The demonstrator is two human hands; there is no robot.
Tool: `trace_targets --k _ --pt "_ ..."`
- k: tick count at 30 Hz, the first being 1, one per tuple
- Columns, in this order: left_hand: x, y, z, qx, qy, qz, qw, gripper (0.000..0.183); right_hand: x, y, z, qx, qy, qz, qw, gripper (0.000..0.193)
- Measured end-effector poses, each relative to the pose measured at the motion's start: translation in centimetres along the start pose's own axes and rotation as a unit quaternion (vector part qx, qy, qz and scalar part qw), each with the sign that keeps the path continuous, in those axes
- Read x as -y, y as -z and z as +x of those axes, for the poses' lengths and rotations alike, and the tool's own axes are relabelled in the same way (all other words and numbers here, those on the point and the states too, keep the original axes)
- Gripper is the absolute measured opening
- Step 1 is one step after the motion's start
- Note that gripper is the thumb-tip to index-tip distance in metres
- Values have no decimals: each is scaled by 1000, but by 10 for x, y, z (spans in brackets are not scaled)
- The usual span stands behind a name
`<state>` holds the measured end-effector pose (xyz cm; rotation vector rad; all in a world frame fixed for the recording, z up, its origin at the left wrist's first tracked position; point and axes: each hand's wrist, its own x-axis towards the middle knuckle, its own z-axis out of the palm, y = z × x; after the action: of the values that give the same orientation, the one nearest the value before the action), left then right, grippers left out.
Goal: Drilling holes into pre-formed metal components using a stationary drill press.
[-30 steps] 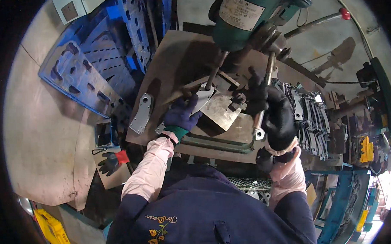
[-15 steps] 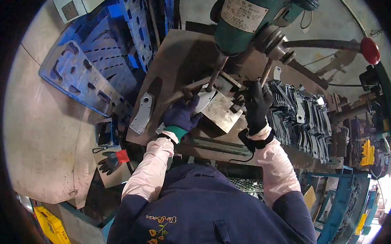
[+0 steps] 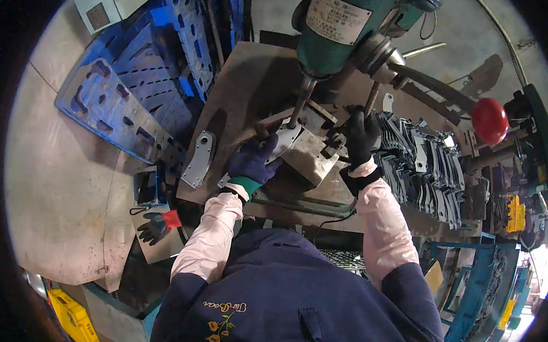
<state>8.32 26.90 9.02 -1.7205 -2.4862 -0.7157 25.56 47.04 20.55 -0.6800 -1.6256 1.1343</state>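
Observation:
My left hand (image 3: 252,159), in a dark blue glove with a green cuff, is closed on a curved metal plate (image 3: 284,142). The plate rests at a metal block fixture (image 3: 310,158) under the spindle (image 3: 302,100) of a green drill press (image 3: 332,33). The tool's tip meets the plate's far end, though I cannot tell how deep it sits. To the right, my right hand (image 3: 362,138), in a black glove, wraps round one feed lever (image 3: 373,99). Another lever with a red knob (image 3: 489,121) points right from the same hub (image 3: 377,57).
A similar metal plate (image 3: 199,160) lies left on the worktable (image 3: 238,91). Rows of stacked plates (image 3: 420,166) cover its right side. Blue plastic pallets (image 3: 124,110) lean at the far left. A spare glove (image 3: 155,228) lies beside the table, and a cable (image 3: 333,222) hangs at its front edge.
The hub has turned: the red-knobbed lever has swung nearer to me, and another lever shows behind it. My right hand has shifted slightly with its lever. My left hand stays almost still.

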Motion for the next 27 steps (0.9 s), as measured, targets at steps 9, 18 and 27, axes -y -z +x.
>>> trace_targets --k 9,18,27 --pt "-6 9 1 10 4 9 1000 69 -25 6 13 -33 46 -28 998 16" --pt "2 3 0 3 -16 18 1000 75 -18 -2 17 -62 89 -25 994 16" --pt "10 -7 -2 -31 -34 29 999 71 -36 3 32 -74 201 -115 970 18"
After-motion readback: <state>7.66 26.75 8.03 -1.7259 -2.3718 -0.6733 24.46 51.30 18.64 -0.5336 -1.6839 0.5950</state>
